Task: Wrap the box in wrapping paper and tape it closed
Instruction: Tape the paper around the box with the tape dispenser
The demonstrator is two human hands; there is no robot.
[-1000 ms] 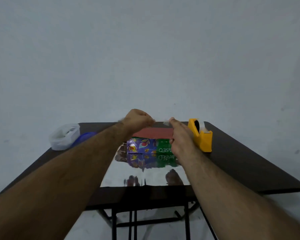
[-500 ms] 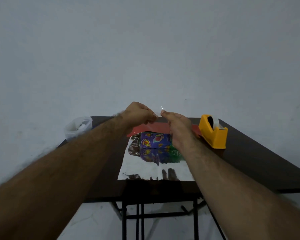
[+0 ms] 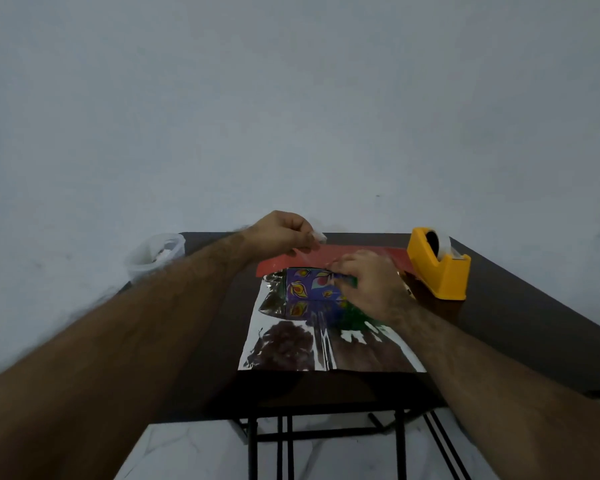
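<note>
White plastic, a crumpled bag or tub (image 3: 155,253), sits at the far left edge of the dark table (image 3: 520,327). Moving right, my left hand (image 3: 281,233) hovers above the table with fingers curled, pinching a small clear piece of tape (image 3: 318,238) at its tips. Below and just right of it lies the box (image 3: 310,289), purple with a bright leaf pattern, resting on a shiny silver sheet of wrapping paper (image 3: 326,344) whose red underside (image 3: 343,256) shows in a folded strip along the far side. My right hand (image 3: 368,282) rests on top of the box, fingers bent and pressing down on it and the paper edge; whether it grips anything I cannot tell. Furthest right stands a yellow tape dispenser (image 3: 439,266).

I judge this to be the first taping step: the paper is not yet drawn over the box. Next, the red flap needs pulling onto the box top and holding flat while the tape goes across the edge.

Half a second ago both hands met in the air over the box, pinching the tape between them; now my right hand has dropped onto the box and the left alone holds the tape.
</note>
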